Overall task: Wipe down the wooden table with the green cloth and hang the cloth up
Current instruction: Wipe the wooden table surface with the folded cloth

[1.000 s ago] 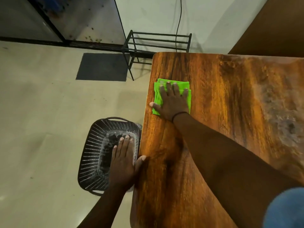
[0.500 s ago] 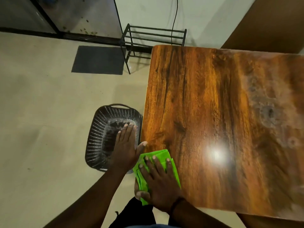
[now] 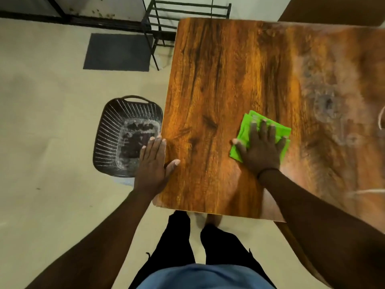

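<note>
The folded green cloth (image 3: 248, 130) lies flat on the wooden table (image 3: 218, 80), a little right of the table's middle and toward its near edge. My right hand (image 3: 260, 151) presses down on the cloth with straight, spread fingers and covers most of it. At the table's left edge my left hand (image 3: 153, 163) rests flat, its thumb on the tabletop and its fingers straight along the side. Pale dusty smears mark the wood at the right.
A dark perforated basket (image 3: 108, 130) stands on the floor just left of the table, below my left hand. A black metal rack (image 3: 162, 19) is against the far wall beside a dark floor mat (image 3: 117, 52). My legs stand at the table's near edge.
My right hand slid the cloth from the far left of the table down to the near left corner, then right toward the middle. The left hand stayed at the table's edge.
</note>
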